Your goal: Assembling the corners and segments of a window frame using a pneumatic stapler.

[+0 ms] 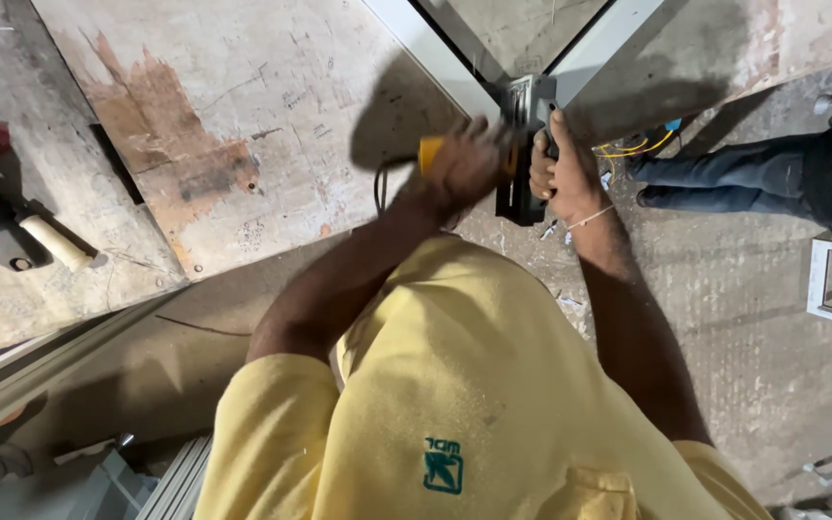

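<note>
At the upper centre of the frame a yellow-handled tool point(432, 152) is gripped in the closed fingers of the left hand point(469, 166) while the right hand point(562, 173) clasps the dark corner clamp point(524, 144) joining two white frame bars point(435, 60), so fastening seems underway, calling for steady pressure.

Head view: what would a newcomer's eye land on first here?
The yellow shirt fills the lower middle, with both arms reaching up to a frame corner of pale bars at top centre. There the left hand grips a yellow-handled tool and the right hand clasps a dark clamp-like block. At the right edge lie another person's legs in dark trousers.
</note>
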